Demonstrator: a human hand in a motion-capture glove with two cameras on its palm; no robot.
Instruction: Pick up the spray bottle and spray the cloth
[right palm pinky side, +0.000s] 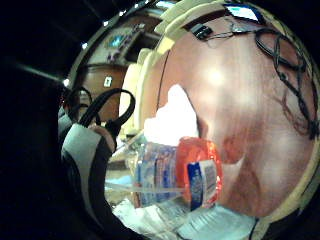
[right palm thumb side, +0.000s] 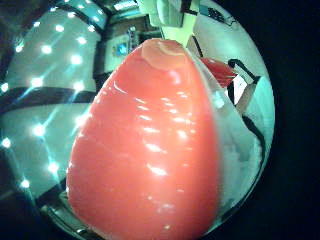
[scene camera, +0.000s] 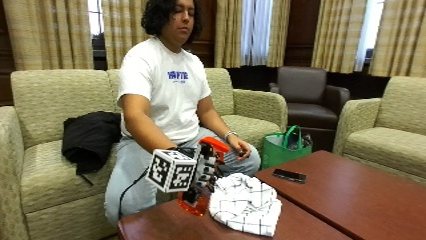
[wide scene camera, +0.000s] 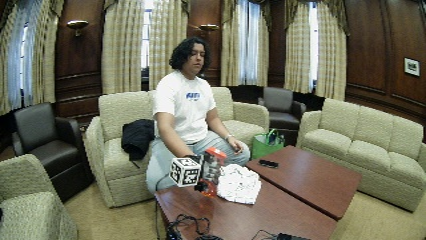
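Note:
In the outside view my gloved right hand grips the spray bottle round its neck, under the orange trigger head. The bottle stands upright at the near left end of the table, its orange-filled base at or just above the wood; I cannot tell which. A white checked cloth lies crumpled right beside the bottle, on the side the nozzle faces. The little finger side palm view shows the bottle's label and the cloth. Orange plastic of the bottle fills the thumb side palm view.
The red-brown table stretches to the right, with a black phone on it. A green bag stands on the floor by the sofa. My bare left hand rests on my lap. Cables lie at the table's near end.

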